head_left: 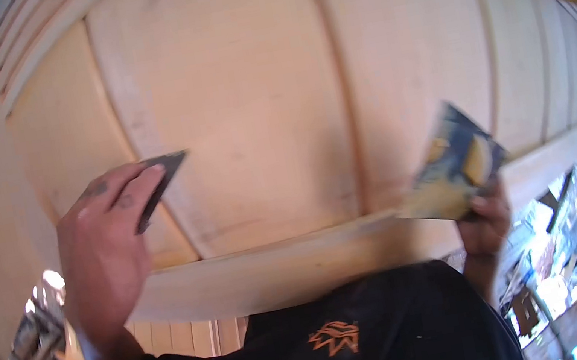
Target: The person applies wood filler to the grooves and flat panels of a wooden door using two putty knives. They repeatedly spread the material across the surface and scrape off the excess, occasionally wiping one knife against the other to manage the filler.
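Observation:
On the left side, my left hand [105,249] grips a thin dark sheet [159,189] between thumb and fingers, close to the face of a pale wooden panel [254,109]. The sheet looks like a scraper or folded sandpaper; which one I cannot tell. At the right, my right hand [490,219] holds a flat rectangular piece [457,163] by its lower corner, patterned in dark grey and yellow and slightly blurred. It is tilted in front of the panel's lower right part. Vertical grooves divide the panel's surface.
A curved wooden rail [302,261] runs along the panel's lower edge, just above my black shirt [404,321]. Slatted wood [43,38] is at the upper left. Cluttered material [545,251] lies at the lower right, and more wood pieces [37,344] at the lower left.

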Demonstrator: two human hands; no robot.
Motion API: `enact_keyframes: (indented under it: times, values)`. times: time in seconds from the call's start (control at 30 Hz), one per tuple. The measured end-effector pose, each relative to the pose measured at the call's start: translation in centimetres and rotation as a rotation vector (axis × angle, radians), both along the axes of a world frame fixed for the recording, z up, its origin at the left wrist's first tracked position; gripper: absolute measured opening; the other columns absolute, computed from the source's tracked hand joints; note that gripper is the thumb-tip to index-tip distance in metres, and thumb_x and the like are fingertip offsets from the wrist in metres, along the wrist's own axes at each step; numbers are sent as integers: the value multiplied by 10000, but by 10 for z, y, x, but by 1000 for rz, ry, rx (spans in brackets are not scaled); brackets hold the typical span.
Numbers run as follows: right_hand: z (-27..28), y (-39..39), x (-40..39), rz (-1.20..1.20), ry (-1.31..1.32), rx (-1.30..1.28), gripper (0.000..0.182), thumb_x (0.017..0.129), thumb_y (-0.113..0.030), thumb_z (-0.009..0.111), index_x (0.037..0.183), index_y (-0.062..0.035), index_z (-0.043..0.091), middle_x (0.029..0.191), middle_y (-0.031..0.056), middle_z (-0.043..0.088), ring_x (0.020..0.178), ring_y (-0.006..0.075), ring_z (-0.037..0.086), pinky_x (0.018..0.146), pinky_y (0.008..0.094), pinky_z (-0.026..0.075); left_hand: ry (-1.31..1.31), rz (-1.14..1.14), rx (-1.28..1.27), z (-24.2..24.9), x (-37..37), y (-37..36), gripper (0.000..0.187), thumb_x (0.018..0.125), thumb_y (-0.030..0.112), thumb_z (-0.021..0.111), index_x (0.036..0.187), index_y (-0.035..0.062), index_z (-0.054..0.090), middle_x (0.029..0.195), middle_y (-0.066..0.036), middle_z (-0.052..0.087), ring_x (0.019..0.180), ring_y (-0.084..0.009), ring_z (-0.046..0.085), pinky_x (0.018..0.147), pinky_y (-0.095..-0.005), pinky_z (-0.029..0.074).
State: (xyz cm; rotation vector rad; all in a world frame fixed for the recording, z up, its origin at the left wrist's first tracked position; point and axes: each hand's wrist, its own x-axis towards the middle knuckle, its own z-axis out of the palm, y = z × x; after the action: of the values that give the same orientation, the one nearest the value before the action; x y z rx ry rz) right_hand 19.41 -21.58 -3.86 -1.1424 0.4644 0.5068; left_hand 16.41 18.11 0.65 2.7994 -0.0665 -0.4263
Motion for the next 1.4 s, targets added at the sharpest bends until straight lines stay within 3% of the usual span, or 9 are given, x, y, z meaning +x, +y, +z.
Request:
enact_keyframes:
  times: [0.13,0.27,0.33,0.43,0.73,0.83,0.93,1.03,1.4]
  values:
    - [6,5,-2,12,81,256,640,699,36,478,1316,47,307,1252,213,469,1150,333,495,972,449,421,205,43,52,7,1,-26,491,669,-142,491,1119,38,569,1061,-177,589,952,-372,561,826,-375,463]
    - [0,-12,-2,135,107,451,563,762,87,442,1307,33,314,1219,171,499,1106,279,532,923,398,463,26,-69,-56,21,-11,-69,496,688,-133,495,1136,67,570,1115,-178,575,994,-354,564,870,-372,458]
    - [-2,-23,-4,183,111,502,548,778,95,431,1308,29,306,1213,167,501,1097,259,540,904,374,479,13,-89,-343,42,-22,-119,530,674,-132,504,1152,86,570,1139,-167,566,1029,-352,563,892,-395,462]
    - [-2,-30,-8,259,96,512,545,799,101,410,1323,9,293,1217,129,504,1086,208,539,861,315,488,-103,-278,-194,68,-27,-176,566,648,-131,505,1164,92,567,1155,-154,554,1062,-362,546,898,-429,463]
    - [6,-30,-17,424,-29,450,542,773,81,438,1295,3,318,1159,126,532,989,186,584,779,287,524,-140,-277,80,76,-42,-218,561,638,-69,536,1178,85,557,1188,-141,533,1102,-347,507,908,-437,453]
    - [6,-25,-19,546,-31,402,532,796,72,431,1311,-5,322,1167,66,503,988,122,517,797,249,452,-80,-232,39,79,-47,-214,512,658,-80,536,1151,54,570,1151,-149,564,1064,-338,537,923,-402,443]
    - [7,-11,-19,475,-25,358,514,811,60,429,1312,-7,333,1168,43,492,1012,105,480,828,243,416,280,71,-507,80,-55,-170,442,717,-87,522,1141,19,578,1106,-153,602,1022,-299,579,920,-346,434]
    - [7,0,-6,425,-44,216,519,809,51,435,1315,9,324,1169,67,494,1036,128,482,858,260,417,387,484,-651,87,-73,-126,399,764,-82,498,1148,-4,572,1092,-153,622,1003,-250,599,909,-310,426]
    - [-25,36,18,216,-27,209,601,760,27,453,1328,63,260,1271,215,446,1167,311,481,996,422,395,246,228,-128,41,-125,0,473,655,-133,519,1101,8,589,1104,-157,598,1032,-322,572,873,-382,473]
